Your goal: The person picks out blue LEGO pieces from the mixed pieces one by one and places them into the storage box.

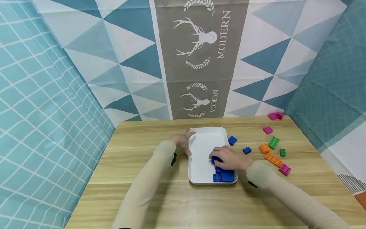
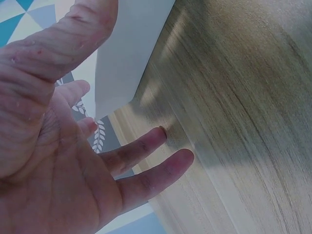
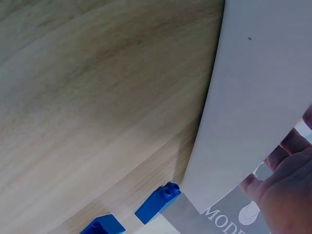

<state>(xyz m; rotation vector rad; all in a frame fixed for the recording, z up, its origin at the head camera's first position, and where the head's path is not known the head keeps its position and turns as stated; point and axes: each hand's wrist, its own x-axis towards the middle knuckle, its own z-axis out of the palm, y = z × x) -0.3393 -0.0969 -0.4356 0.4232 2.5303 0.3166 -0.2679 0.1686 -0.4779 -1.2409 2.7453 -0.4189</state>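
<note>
A white rectangular tray (image 1: pixel 201 143) rests on the table, several blue toy bricks (image 1: pixel 227 176) grouped in its near right corner. My right hand (image 1: pixel 228 158) reaches over the tray's right wall and holds a blue brick (image 1: pixel 213 160) between fingers and thumb beside that group. The hand covers part of this brick. At the tray's left wall is my left hand (image 1: pixel 181 141), its thumb and fingers spread along the outside. In the left wrist view, the fingers of the left hand (image 2: pixel 63 165) are extended and nothing lies in the palm.
Two blue bricks (image 1: pixel 232 140) (image 3: pixel 158 202) lie just right of the tray. Farther right are green bricks (image 1: pixel 273 142), orange bricks (image 1: pixel 273 159) and pink bricks (image 1: pixel 284 169). Patterned cloth (image 1: pixel 137 63) hangs behind the wooden table (image 1: pixel 120 159).
</note>
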